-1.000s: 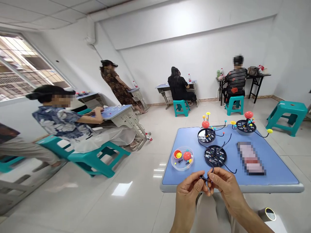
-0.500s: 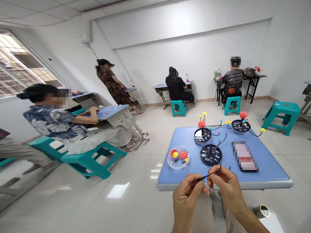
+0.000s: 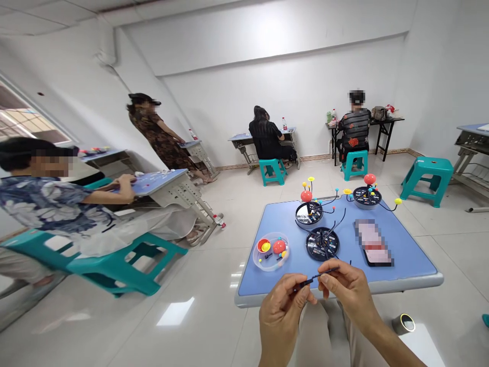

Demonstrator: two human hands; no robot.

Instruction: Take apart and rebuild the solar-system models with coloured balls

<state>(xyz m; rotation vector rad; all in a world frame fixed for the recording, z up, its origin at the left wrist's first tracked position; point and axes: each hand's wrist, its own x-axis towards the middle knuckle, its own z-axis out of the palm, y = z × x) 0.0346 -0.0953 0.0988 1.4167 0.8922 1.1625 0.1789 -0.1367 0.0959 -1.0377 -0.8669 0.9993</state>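
Close to the table's near edge, my left hand (image 3: 284, 306) pinches the thicker end of a thin black plastic rod (image 3: 314, 278). My right hand (image 3: 346, 293) grips the same rod further along, fingers closed on it. Just beyond them a round black base (image 3: 322, 243) with several bare curved arms lies on the blue table (image 3: 412, 260). A clear round tub (image 3: 255, 261) to its left holds red and yellow balls and small black parts. Behind stand two planet models, one on the left (image 3: 308, 211) and one on the right (image 3: 367, 197), each with a red ball on top.
A phone (image 3: 374, 243) lies on the table's right side. A dark cylinder (image 3: 403, 323) stands below the near edge. At the left a person (image 3: 49, 204) sits at another desk (image 3: 164, 182). A green stool (image 3: 428, 178) stands behind the table's right corner.
The view has swung to the right, so the room and table sit further left. Both hands stay on the black rod, with little change in their grip.
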